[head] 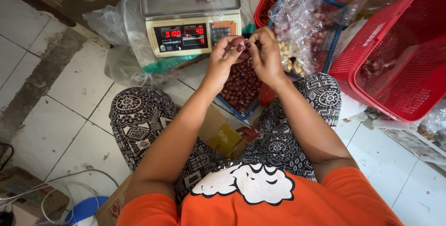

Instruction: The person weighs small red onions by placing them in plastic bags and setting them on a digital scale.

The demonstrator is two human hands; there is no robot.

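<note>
On the tiled floor (69, 114), hemmed by baskets, left hand (223, 61) and right hand (265, 54) pinch one shallot (239, 43).

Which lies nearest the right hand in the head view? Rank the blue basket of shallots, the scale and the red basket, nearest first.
From the right hand:
1. Blue basket of shallots, directly beneath the hand.
2. Scale, ahead and to its left.
3. Red basket, far off to its right.

Both your bare forearms reach forward from your lap and converge in front of you. Your left hand (223, 59) and right hand (265, 54) meet, wrists slightly bent, fingers (239, 46) curled inward and pinched together, tips touching between the two hands.
</note>
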